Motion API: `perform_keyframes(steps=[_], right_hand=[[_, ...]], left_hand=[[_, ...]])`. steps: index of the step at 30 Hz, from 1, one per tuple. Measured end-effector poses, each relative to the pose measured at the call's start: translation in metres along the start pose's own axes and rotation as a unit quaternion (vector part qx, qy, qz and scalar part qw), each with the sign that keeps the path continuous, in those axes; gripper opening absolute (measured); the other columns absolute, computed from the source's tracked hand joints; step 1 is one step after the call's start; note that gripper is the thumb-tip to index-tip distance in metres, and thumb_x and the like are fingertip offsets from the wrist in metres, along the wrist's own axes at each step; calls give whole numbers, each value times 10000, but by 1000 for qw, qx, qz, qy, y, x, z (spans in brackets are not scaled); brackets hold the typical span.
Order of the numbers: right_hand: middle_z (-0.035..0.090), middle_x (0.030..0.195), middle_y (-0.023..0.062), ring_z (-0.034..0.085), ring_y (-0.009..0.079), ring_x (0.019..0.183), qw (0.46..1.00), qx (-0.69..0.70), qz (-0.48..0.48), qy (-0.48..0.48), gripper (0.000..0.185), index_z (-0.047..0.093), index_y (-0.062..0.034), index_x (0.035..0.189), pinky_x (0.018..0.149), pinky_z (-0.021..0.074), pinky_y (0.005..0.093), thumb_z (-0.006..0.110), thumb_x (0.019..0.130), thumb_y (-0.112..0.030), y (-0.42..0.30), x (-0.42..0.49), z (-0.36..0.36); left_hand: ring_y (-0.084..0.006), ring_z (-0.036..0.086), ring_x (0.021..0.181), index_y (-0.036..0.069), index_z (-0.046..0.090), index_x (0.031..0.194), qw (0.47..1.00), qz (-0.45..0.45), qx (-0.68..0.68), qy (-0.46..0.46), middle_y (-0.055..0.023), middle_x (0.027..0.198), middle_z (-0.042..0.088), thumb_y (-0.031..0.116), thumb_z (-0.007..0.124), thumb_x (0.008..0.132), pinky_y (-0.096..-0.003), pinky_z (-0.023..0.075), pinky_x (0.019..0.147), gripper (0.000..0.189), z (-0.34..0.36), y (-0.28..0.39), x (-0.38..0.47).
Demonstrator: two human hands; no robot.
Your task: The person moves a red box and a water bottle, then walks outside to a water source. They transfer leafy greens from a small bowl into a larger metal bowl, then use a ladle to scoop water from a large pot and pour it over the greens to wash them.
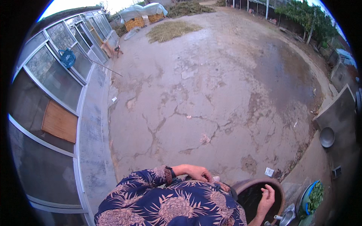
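Observation:
My left hand rests in front of my waist with its fingers curled downward. Whether anything is in its grasp cannot be seen, since the fingertips are hidden against the patterned dark blue top. Over the mouth of a large brown vat, to my right, is my right hand. Its fingers are bent and slightly apart, with nothing visible in them. The inside of the vat looks dark, so its contents are unclear. A metal ladle or scoop lies by the vat's right side, close to my right forearm.
A blue-rimmed basin containing green leaves stands at the right. Beyond it is a grey metal bowl. Glazed window panels line the left side. Cracked concrete stretches ahead toward spread straw and covered corn stacks.

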State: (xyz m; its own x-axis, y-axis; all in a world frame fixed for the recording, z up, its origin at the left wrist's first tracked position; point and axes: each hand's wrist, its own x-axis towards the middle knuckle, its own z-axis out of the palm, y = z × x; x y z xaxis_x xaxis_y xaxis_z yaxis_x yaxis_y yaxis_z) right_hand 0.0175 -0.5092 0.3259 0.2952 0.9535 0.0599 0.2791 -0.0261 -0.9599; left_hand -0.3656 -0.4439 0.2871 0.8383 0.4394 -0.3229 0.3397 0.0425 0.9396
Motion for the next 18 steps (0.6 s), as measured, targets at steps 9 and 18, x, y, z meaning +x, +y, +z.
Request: perform_keyframes(steps=[9,18], right_hand=[[645,999,98,644,167,858,992,-68,15,-109,197,591,31,1091,781,495,266,532,927,-59,14,79,1],[653,1014,123,654,182,867,994,25,103,26,199,593,40,1091,785,508,275,536,917,-37,42,112,-12]], left_hand=[[-122,572,945,32,613,1171,996,-71,-35,-40,-49,1054,655,136,561,894,-280,472,843,301,-61,45,75],[-133,575,962,22,617,1165,986,-41,28,-157,-69,1065,655,134,551,905,-290,467,865,290,-140,57,190]])
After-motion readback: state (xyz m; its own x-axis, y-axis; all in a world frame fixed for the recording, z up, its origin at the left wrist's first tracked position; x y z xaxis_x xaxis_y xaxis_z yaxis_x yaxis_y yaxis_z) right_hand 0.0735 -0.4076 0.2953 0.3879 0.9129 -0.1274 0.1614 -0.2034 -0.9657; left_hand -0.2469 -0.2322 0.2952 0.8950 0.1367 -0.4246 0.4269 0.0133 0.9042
